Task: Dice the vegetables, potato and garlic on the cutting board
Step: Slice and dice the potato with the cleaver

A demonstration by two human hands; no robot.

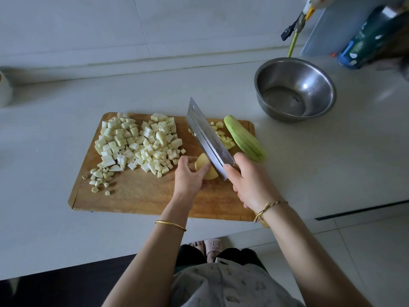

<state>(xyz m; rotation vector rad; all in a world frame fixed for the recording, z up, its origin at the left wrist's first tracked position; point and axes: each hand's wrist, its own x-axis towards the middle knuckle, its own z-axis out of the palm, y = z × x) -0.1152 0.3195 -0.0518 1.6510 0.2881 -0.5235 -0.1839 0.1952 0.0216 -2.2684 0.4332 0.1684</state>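
A wooden cutting board (141, 196) lies on the pale counter. My left hand (190, 176) holds a yellow potato piece (207, 170) down on the board with curled fingers. My right hand (250, 182) grips the handle of a steel cleaver (207, 138), whose blade edge sits against the potato's right side. A heap of pale diced vegetable (137, 142) covers the board's far left. Small garlic pieces (98, 178) lie at the left edge. A few potato cubes (223, 136) sit behind the blade, beside a peeled light-green vegetable (244, 138) at the board's right end.
A steel bowl (295, 89) stands on the counter at the back right. Behind it are a dark bottle with a blue base (363, 38) and a yellow-green handled tool (293, 41). A white container (4, 89) sits at the far left. The counter's front edge runs near my body.
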